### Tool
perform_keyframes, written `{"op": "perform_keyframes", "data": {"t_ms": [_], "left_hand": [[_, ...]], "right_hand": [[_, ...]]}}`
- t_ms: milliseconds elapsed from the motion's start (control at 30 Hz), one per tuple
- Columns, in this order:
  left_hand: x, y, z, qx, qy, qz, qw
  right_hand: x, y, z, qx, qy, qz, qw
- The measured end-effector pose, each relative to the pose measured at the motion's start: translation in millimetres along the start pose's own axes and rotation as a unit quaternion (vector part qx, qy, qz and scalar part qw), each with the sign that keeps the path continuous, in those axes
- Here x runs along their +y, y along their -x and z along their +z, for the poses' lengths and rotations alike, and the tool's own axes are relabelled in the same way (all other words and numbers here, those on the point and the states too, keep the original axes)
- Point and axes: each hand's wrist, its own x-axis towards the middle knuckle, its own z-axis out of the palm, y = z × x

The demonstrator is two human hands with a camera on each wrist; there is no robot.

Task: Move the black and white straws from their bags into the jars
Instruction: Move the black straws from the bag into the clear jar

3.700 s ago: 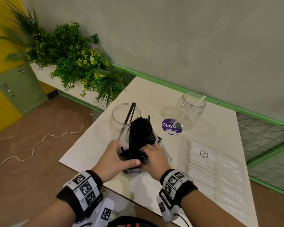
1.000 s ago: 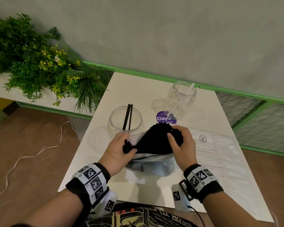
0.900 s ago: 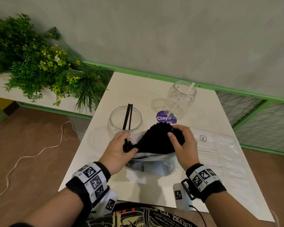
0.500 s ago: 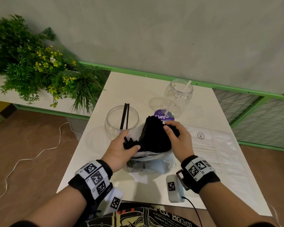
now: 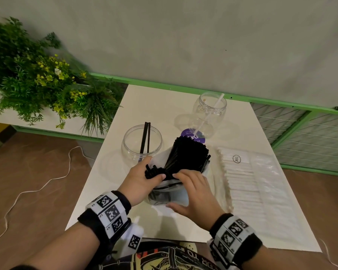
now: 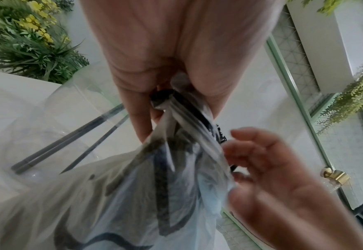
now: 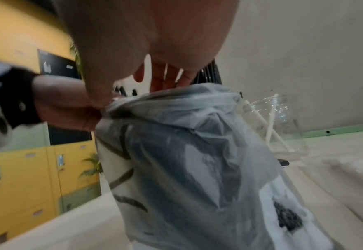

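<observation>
Black straws [image 5: 185, 154] stand fanned out of their plastic bag [image 5: 170, 195]; my left hand [image 5: 140, 180] pinches its gathered mouth to steady it by the near jar [image 5: 141, 143], right hand [image 5: 195, 193] open-fingered against the bundle, gripping nothing yet.

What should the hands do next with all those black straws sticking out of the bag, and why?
Probably pinch a few black straws with the right hand and lift them toward the near jar. The left hand already grips the bag and some straws, the right rests open on the bag, and that jar holds only two or three.
</observation>
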Motion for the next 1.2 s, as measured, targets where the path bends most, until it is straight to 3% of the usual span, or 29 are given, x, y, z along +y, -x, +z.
{"op": "perform_keyframes", "data": {"t_ms": [67, 233, 367, 500, 667, 833, 900, 1000, 1200], "left_hand": [[0.7, 1.4, 1.0, -0.007, 0.009, -0.007, 1.0], [3.2, 4.7, 1.6, -0.011, -0.001, -0.005, 1.0], [4.2, 3.5, -0.9, -0.075, -0.007, -0.027, 0.997], [2.5, -1.1, 0.3, -0.056, -0.042, -0.02, 0.997], [-4.1, -4.6, 0.6, -0.031, -0.058, -0.021, 0.998], [-5.9, -7.4, 1.5, -0.029, -0.079, -0.025, 0.996], [-4.8, -6.9, 1.4, -0.038, -0.082, -0.022, 0.996], [-3.6, -7.1, 0.6, -0.049, -0.083, -0.016, 0.995], [1.9, -7.7, 1.7, -0.08, -0.088, -0.01, 0.993]], "right_hand": [[1.3, -2.0, 10.0, -0.026, 0.043, 0.017, 0.999], [8.5, -5.5, 21.9, 0.029, 0.031, 0.024, 0.999], [12.6, -1.4, 27.8, 0.03, 0.04, -0.004, 0.999], [15.9, 0.8, 32.4, 0.014, 0.039, 0.005, 0.999], [16.6, 13.7, 22.5, -0.006, -0.071, 0.028, 0.997], [12.2, 2.0, 12.8, 0.037, -0.18, 0.13, 0.974], [12.6, -5.7, 14.1, 0.015, -0.174, 0.165, 0.971], [11.6, -12.5, 14.4, -0.032, -0.14, 0.151, 0.978], [9.7, -22.2, 15.2, -0.047, -0.091, 0.16, 0.982]]}}
